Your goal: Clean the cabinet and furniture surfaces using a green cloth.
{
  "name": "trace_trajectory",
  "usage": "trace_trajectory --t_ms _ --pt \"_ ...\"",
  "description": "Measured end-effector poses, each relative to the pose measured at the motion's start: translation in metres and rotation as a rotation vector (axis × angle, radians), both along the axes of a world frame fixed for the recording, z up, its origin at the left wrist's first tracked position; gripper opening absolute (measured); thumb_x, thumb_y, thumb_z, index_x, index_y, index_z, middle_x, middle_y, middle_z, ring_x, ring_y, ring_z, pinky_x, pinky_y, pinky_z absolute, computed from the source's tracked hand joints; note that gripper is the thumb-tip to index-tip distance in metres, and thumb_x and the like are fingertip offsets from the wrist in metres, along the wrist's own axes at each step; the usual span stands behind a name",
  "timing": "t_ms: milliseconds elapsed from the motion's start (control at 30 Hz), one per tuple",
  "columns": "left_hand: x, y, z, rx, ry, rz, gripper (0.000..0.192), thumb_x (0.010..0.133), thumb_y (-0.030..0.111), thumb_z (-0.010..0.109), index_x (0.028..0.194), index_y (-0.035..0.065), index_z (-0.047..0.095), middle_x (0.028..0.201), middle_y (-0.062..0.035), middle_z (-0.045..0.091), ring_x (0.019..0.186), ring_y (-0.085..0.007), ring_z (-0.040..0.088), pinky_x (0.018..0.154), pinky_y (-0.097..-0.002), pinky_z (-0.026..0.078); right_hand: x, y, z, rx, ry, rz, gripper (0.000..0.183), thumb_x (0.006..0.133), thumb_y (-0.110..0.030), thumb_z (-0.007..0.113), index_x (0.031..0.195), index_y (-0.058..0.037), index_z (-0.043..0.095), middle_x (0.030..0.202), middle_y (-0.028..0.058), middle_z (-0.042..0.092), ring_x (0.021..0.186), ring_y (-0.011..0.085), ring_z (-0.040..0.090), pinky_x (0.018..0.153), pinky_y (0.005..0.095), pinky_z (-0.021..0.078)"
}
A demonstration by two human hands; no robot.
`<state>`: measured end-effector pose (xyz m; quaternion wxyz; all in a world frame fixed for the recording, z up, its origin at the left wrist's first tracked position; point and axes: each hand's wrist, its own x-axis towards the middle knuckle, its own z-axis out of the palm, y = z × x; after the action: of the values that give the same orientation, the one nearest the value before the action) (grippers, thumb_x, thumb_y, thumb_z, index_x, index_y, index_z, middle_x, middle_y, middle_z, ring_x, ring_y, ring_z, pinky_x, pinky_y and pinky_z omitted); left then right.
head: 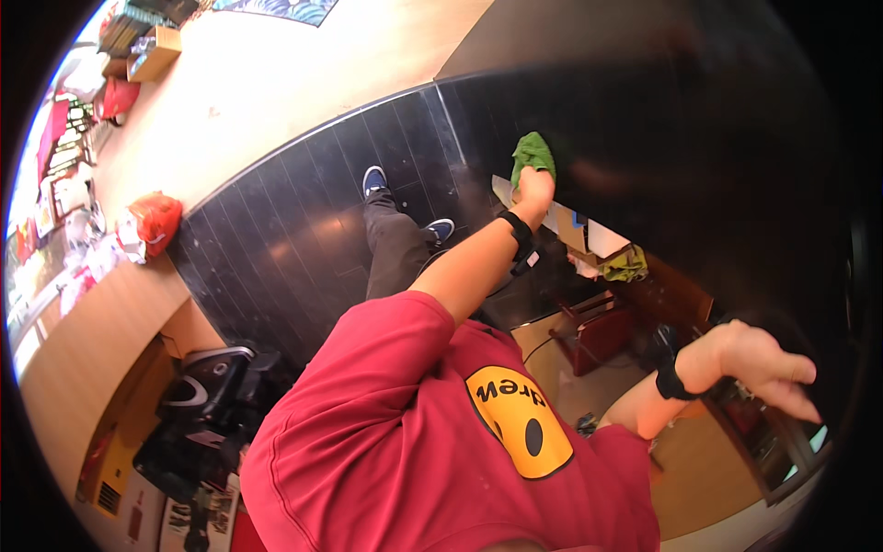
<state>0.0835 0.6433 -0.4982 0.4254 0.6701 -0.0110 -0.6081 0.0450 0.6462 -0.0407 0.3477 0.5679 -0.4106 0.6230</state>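
My left hand (535,185) grips a green cloth (532,153), which bunches out beyond the fingers. The cloth lies over the near edge of a dark glossy surface (621,165); whether it presses on it I cannot tell. Off to the right, my right hand (766,366) is empty, its fingers spread and pointing towards the lower right. It is near that same dark surface, but contact cannot be told in the shade. Both wrists wear black bands.
Below the left hand are cardboard boxes (570,229) and a yellow-green cloth (626,265). A dark red wooden chair (600,338) stands nearer my body. On the left are an orange plastic bag (155,219), a curved wooden counter (103,331) and black equipment (207,407). Dark planks (310,200) cover the floor.
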Motion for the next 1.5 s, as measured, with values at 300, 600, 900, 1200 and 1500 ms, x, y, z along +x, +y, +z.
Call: trace_trajectory --t_ms 300,600,900,1200,1500 --pt "0.017 0.001 -0.081 -0.169 0.915 0.355 0.039 0.105 0.037 0.051 0.119 0.0054 0.069 0.113 -0.0098 0.072 0.100 -0.0233 0.069 0.088 -0.0395 0.057 -0.003 0.003 -0.006 0.001 0.098 -0.121 0.053 0.097 -0.007 0.046 0.147 0.0090 0.035 0.150 0.0184 0.042 0.132 0.0237 0.044 0.117 0.0362 0.0309" --pt "0.056 -0.056 0.159 -1.117 -0.501 0.207 0.064 0.082 -0.001 0.063 0.144 -0.0029 0.046 0.157 -0.0288 0.037 0.147 -0.0429 0.034 0.119 -0.0479 0.033 0.010 0.002 -0.007 0.066 0.091 -0.184 0.053 0.099 -0.010 0.044 0.149 0.0056 0.035 0.152 0.0139 0.041 0.136 0.0221 0.039 0.118 0.0352 0.0278" --pt "0.094 -0.105 0.108 -0.875 -0.248 0.282 0.063 0.093 0.010 0.060 0.152 0.0004 0.041 0.143 -0.0274 0.054 0.134 -0.0425 0.052 0.112 -0.0409 0.042 0.007 -0.002 -0.012 0.052 0.123 -0.303 0.055 0.105 -0.017 0.048 0.152 0.0062 0.033 0.155 0.0156 0.041 0.138 0.0237 0.040 0.118 0.0363 0.0286" --pt "0.112 -0.136 -0.207 -0.155 -0.181 0.248 0.051 0.106 0.044 0.038 0.122 0.0026 0.062 0.111 -0.0179 0.070 0.101 -0.0310 0.066 0.086 -0.0404 0.052 -0.032 -0.020 -0.048 0.097 0.086 -0.240 0.057 0.103 -0.020 0.055 0.151 0.0044 0.038 0.152 0.0127 0.044 0.133 0.0220 0.045 0.117 0.0356 0.0306" --pt "0.108 -0.140 -0.190 -0.131 0.037 0.219 0.039 0.103 0.030 0.045 0.126 0.0020 0.061 0.112 -0.0214 0.069 0.104 -0.0320 0.067 0.088 -0.0426 0.052 -0.033 -0.037 -0.030 0.057 0.179 -0.279 0.054 0.103 -0.019 0.058 0.149 0.0033 0.042 0.149 0.0103 0.048 0.130 0.0205 0.047 0.116 0.0350 0.0321"
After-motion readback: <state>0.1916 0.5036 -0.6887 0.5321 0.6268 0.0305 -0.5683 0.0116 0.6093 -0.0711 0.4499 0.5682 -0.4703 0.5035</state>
